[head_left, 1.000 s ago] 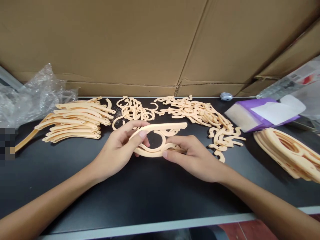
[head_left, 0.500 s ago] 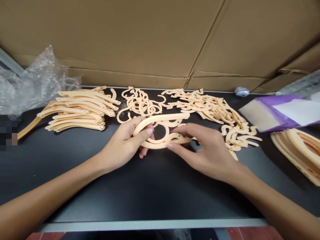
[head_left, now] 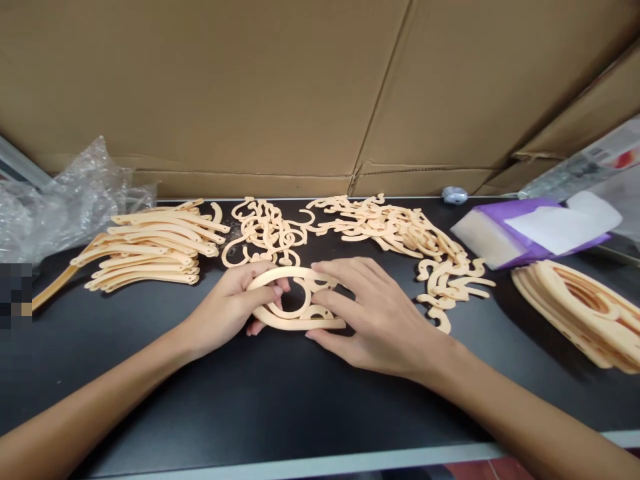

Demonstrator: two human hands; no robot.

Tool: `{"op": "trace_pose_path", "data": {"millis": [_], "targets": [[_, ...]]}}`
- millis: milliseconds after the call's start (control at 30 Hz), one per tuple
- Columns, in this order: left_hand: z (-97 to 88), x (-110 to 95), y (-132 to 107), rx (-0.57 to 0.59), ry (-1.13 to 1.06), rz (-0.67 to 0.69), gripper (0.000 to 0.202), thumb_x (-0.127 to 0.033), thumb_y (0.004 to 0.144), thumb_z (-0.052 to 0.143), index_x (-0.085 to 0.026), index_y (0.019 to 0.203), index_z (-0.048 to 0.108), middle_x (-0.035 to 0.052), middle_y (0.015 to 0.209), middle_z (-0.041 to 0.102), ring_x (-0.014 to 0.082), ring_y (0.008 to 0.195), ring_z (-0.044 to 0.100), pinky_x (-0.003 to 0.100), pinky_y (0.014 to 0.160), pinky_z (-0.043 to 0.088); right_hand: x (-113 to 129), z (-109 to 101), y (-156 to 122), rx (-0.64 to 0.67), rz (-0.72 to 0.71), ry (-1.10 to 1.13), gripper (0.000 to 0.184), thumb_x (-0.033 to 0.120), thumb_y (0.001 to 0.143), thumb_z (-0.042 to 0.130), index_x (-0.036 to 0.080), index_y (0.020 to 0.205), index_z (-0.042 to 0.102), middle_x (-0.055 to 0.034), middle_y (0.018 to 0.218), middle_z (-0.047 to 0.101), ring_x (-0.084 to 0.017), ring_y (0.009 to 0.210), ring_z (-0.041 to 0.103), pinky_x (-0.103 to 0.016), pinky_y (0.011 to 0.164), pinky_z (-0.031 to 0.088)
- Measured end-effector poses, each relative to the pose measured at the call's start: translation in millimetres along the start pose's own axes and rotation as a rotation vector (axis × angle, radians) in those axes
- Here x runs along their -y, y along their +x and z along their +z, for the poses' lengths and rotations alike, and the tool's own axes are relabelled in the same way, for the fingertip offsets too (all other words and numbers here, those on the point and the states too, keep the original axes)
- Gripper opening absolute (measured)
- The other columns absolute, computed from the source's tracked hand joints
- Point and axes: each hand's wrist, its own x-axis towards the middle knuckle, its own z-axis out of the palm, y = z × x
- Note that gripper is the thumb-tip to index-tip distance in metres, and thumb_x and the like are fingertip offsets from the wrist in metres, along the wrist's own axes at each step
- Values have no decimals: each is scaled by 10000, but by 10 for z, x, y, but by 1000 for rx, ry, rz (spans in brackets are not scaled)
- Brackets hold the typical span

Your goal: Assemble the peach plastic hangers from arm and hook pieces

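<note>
A peach-coloured plastic folding hanger (head_left: 280,324), folded into a rounded loop with a ring inside, is held just above the black table. My left hand (head_left: 235,300) is closed around its rounded left end, thumb on top and fingertips underneath. On its right end, my right hand (head_left: 370,313) grips with the fingers across the upper bar and inner parts and the thumb at the lower bar. That hand hides part of the right end. Beyond the hands lie loose hook pieces (head_left: 267,227) and a heap of curvy small parts (head_left: 400,230).
Long curved arm pieces (head_left: 155,237) are stacked at left, beside crumpled clear plastic wrap (head_left: 75,200). To the right stand a purple tissue pack (head_left: 537,230) and a stack of looped peach pieces (head_left: 565,313). Cardboard (head_left: 200,87) walls the back; a small grey roundish object (head_left: 455,195) sits near it.
The hanger's bars and inner parts now lie level together; earlier its lower right part stuck out. My right hand has moved over its right end. The camera view has shifted.
</note>
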Motion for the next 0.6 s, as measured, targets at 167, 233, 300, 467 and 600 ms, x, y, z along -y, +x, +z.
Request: {"op": "trace_pose_path", "data": {"millis": [167,233,300,467,600], "targets": [[26,-19,-5,-14,54,32,272,-399,849,651,-130,829,621,-35,600,546,69,426,488,154,353,416,31,-24,-1,6,110,124,331,267,782,709,140,1084,659,-163,1203,654,-287,1029,619,-446,877,529],[40,-10,6,-54,43,57,310,-438,866,640,-134,925,629,-36,626,556,73,433,501,161,361,428,42,-76,22,0,142,152,329,248,766,711,135,1070,659,-155,1166,666,-273,990,631,-425,851,542],[50,11,22,-100,11,65,363,-461,880,627,-148,1064,617,-32,669,579,81,440,515,172,365,436,66,-147,41,0,166,158,317,232,760,709,128,1055,662,-152,1132,677,-269,966,642,-414,827,550],[63,46,41,-113,15,79,376,-485,899,600,-149,1067,614,-38,630,550,85,428,499,180,369,421,221,-374,-144,3,252,115,348,282,761,742,140,1068,662,-134,1097,690,-265,952,658,-429,824,553],[57,32,40,-126,58,70,368,-464,863,640,-155,1061,618,-27,661,571,86,413,500,189,366,407,377,-631,-604,-49,388,51,349,328,774,765,174,1062,643,-108,1075,706,-246,957,671,-401,826,551]]}}
